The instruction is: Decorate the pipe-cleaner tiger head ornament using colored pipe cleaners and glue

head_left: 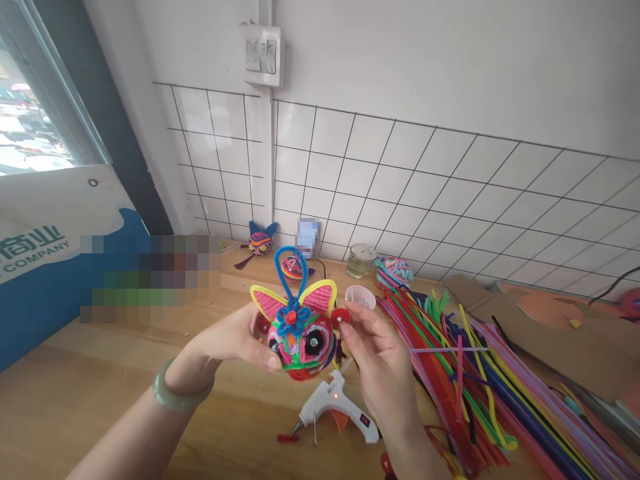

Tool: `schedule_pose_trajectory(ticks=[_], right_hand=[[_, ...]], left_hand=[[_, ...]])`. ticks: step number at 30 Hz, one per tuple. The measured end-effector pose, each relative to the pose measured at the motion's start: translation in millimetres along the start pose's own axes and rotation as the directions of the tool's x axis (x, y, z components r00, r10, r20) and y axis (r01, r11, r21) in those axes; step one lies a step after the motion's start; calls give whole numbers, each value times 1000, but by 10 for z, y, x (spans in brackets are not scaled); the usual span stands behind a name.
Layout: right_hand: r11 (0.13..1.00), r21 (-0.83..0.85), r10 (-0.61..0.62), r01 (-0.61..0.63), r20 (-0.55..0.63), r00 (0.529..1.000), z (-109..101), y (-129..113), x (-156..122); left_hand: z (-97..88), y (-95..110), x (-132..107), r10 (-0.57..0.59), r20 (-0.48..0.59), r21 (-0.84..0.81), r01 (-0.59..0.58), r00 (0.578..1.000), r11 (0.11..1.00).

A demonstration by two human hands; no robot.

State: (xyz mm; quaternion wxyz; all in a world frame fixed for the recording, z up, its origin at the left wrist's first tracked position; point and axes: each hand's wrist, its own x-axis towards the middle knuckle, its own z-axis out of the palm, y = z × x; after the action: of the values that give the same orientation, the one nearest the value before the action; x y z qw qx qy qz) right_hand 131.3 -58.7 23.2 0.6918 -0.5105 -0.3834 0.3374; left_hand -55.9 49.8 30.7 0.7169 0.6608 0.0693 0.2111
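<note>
My left hand [245,340] is closed round the left side of a colourful pipe-cleaner animal head [301,343]. The head has pink ears edged in yellow, big dark eyes with shiny centres, a blue flower on the brow and a blue loop [278,257] on top. Between the thumb and fingers of my right hand [375,343] is a small red pipe-cleaner disc [341,317] with a pale bead. The disc sits against the head's right side, below the ear; whether it is fixed there I cannot tell. Below the head lies a white glue gun [334,403], its light glowing.
Bundles of coloured pipe cleaners [500,380] cover the right side of the wooden table [225,413], with cardboard [540,333] behind. Along the wall stand a finished head [260,241], a phone [307,239], a glass jar [360,261], a striped ball [395,272] and a pink dish [361,295].
</note>
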Motion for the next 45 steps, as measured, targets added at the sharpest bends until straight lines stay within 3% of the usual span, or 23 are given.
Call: schedule_pose_trajectory(ticks=[6, 13, 23, 36, 45], right_hand=[[999, -25, -21, 21, -9, 1000, 7, 8, -13], [993, -102, -59, 58, 0, 998, 15, -37, -16], [999, -29, -29, 29, 15, 999, -10, 58, 39], [998, 62, 20, -24, 71, 997, -49, 185, 113], [998, 41, 39, -42, 67, 997, -44, 143, 91]], left_hand=[[-31, -39, -29, -62, -27, 37, 63, 998, 997], [-18, -24, -16, -26, -47, -4, 26, 999, 1000], [62, 16, 7, -32, -130, 11, 34, 991, 999], [155, 85, 29, -13, -184, -94, -5, 983, 996], [150, 84, 24, -6, -145, -123, -12, 989, 992]])
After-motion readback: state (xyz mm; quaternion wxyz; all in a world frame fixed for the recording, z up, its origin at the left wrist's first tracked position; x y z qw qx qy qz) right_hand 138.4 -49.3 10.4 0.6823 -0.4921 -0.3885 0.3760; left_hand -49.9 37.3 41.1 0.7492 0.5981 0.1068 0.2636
